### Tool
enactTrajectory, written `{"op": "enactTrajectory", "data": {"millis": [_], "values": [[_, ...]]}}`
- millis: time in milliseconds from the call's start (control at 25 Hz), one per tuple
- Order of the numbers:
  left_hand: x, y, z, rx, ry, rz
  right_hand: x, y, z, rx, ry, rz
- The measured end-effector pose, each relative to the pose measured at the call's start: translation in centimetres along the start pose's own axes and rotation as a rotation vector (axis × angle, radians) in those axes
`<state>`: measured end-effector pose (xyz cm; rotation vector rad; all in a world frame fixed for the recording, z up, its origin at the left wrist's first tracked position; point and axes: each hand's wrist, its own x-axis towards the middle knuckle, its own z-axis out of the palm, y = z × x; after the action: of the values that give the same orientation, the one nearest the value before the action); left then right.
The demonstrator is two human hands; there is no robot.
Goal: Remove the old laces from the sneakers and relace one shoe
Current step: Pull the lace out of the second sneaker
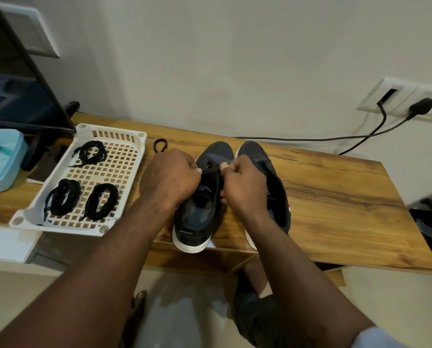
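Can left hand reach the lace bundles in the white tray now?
Likely yes: the open tray of lace bundles sits beside the left hand, nothing between. It's gripping the sneaker's lace, so release first.

The curled fingers of the left hand (169, 175) and right hand (245, 182) cover most of the lace (212, 170) they pinch over the left shoe (193, 238), so its path through the eyelets cannot be followed. The right forearm hides the heel and inner side of the right shoe (254, 151) near the front edge of the table (335, 197). The print on the tongues is too small to read. Beyond the table's left end, a pale blue container (1, 159) and a dark screen (9, 96) are cut off by the frame. The wall socket (398, 96) is clipped at the right.
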<state>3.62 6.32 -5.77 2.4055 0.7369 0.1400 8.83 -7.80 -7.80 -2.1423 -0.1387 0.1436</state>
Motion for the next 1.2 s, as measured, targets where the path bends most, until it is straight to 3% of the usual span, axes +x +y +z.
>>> {"op": "enactTrajectory", "data": {"millis": [80, 280, 440, 560, 680, 760, 800, 840, 1000, 1200], "values": [[0.3, -0.3, 0.0, -0.041, -0.028, -0.003, 0.1, -0.2, -0.2, 0.155, 0.02, 0.144], [0.7, -0.7, -0.2, -0.253, -0.067, -0.092, -0.2, -0.5, 0.2, -0.271, -0.109, -0.301], [0.7, -0.9, -0.2, -0.277, -0.081, -0.103, -1.0, -0.4, 1.2, -0.47, -0.028, -0.411], [0.8, -1.0, -0.3, -0.264, -0.076, -0.108, -0.6, -0.8, 0.6, -0.236, 0.141, -0.249], [0.8, -1.1, -0.4, -0.268, -0.07, -0.117, 1.8, -0.7, -1.5, 0.272, 0.331, 0.085], [0.8, -1.1, -0.4, -0.28, -0.078, -0.121, 2.1, -0.8, -2.0, 0.624, 0.226, 0.173], [0.8, -1.0, -0.4, -0.281, -0.078, -0.12, 1.7, -1.1, -1.9, 0.674, 0.14, 0.158], [0.9, -1.0, -0.4, -0.28, -0.075, -0.12, 1.2, -1.2, -1.6, 0.583, 0.069, 0.095], [1.0, -0.9, -0.3, -0.239, -0.069, -0.117, -0.2, -0.6, -0.4, -0.381, -0.131, -0.302], [1.3, -1.3, 0.0, -0.26, -0.061, -0.124, -0.2, -1.2, -0.8, -0.501, -0.141, -0.453]]}}
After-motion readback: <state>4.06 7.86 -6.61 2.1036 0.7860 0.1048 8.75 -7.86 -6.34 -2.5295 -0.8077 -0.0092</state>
